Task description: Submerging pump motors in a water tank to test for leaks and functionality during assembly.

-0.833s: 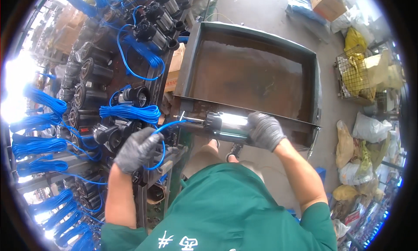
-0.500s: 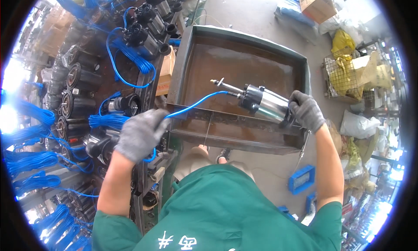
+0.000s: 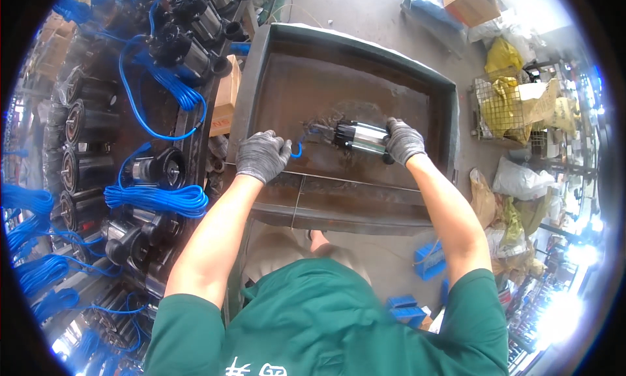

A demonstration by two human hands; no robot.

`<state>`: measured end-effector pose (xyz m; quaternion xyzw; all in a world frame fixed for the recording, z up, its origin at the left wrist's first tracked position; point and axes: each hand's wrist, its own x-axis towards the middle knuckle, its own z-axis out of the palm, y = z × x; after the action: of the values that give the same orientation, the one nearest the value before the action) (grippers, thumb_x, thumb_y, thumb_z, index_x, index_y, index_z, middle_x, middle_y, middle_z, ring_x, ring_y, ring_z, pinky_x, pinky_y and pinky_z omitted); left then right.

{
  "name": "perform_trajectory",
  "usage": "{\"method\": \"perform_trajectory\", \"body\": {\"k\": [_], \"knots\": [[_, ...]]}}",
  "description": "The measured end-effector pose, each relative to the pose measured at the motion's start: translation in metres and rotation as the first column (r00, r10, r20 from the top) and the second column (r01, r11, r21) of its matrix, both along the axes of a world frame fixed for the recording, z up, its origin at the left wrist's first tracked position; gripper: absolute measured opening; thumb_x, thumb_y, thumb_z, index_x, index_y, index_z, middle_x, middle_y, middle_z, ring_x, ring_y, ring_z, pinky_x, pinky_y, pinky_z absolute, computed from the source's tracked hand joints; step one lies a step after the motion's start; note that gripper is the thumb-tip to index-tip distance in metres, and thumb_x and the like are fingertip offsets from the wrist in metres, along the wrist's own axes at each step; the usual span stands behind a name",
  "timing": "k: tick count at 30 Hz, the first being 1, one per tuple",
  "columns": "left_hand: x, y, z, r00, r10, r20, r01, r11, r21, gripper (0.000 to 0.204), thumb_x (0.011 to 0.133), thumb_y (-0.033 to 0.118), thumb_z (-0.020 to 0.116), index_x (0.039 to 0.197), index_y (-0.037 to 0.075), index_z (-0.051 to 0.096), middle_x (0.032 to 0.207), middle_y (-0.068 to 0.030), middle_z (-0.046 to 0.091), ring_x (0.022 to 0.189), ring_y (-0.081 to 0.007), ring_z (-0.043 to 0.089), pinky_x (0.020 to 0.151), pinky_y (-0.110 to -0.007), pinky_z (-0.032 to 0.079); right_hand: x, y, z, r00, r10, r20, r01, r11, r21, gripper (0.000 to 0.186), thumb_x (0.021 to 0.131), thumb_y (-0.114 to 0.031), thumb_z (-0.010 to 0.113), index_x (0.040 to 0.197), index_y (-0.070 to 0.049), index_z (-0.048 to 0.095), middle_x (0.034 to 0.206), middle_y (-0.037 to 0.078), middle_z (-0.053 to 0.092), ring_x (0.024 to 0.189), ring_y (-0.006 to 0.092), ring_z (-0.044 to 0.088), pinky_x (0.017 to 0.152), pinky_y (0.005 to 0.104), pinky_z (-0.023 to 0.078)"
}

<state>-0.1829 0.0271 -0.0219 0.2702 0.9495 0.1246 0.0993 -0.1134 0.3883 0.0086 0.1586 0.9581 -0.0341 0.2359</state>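
Note:
My right hand (image 3: 405,141), in a grey work glove, is closed round one end of a shiny steel and black submersible pump (image 3: 365,138). The pump lies nearly level in the brown water of a metal tank (image 3: 358,37), its far end partly under, with ripples round it. From that submerged end a blue cable (image 3: 298,150) comes up beside my gloved left hand (image 3: 263,155). The fingers of that hand are curled on the cable above the tank's near left corner, and the palm side is hidden.
On the left bench stand several black and steel pumps (image 3: 182,53) with coiled blue cables (image 3: 160,198). A cardboard box (image 3: 225,95) sits between bench and tank. To the right are a wire basket (image 3: 499,108) with yellow bags, and blue bins (image 3: 430,260) on the floor.
The pump has gone from above the tank down into the water, moving slightly left. My left hand has shifted right, from beside the bench to over the tank's edge.

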Motion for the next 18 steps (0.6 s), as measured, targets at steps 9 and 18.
{"method": "perform_trajectory", "body": {"k": [9, 18], "knots": [[-0.004, 0.009, 0.001, 0.994, 0.046, 0.096, -0.035, 0.992, -0.122, 0.041, 0.105, 0.039, 0.058, 0.084, 0.010, 0.078, 0.097, -0.0155, 0.073, 0.096, -0.0356, 0.072, 0.088, -0.051, 0.058, -0.016, -0.014, -0.062, 0.988, -0.050, -0.145, 0.033, 0.993, -0.114, 0.043, 0.091, -0.019, 0.075, 0.131, -0.013, 0.061, 0.138, 0.020, 0.064, 0.113, 0.0443, 0.072, 0.096, 0.0542, 0.059], [-0.007, 0.016, 0.003, 0.969, 0.136, 0.206, -0.085, 0.967, -0.240, 0.042, 0.107, 0.042, 0.055, 0.095, 0.011, 0.081, 0.104, -0.0151, 0.074, 0.099, -0.0367, 0.073, 0.092, -0.050, 0.058, 0.002, -0.024, -0.062, 0.968, -0.071, -0.242, 0.015, 0.974, -0.224, 0.035, 0.096, -0.021, 0.069, 0.129, -0.011, 0.060, 0.135, 0.020, 0.065, 0.109, 0.0459, 0.071, 0.090, 0.0574, 0.058]]}}
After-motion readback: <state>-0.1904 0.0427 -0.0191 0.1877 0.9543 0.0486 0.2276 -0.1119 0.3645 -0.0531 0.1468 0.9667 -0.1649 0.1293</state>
